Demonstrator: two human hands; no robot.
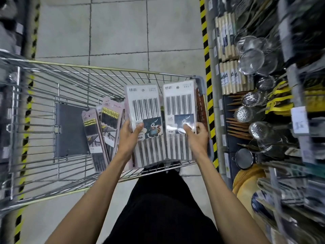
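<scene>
A person is holding two packs of steel chopsticks side by side over a wire shopping cart [105,67], the left hand [129,136] gripping the left pack [144,110], the right hand [197,136] pinching the right pack [180,104]. They appear to be comparing them; next probably comes lowering them among the packs in the cart [100,127].

The wire shopping cart [105,68] stood on the tiled floor [119,32]; packs of black chopsticks [93,134] lay tilted inside it.
</scene>
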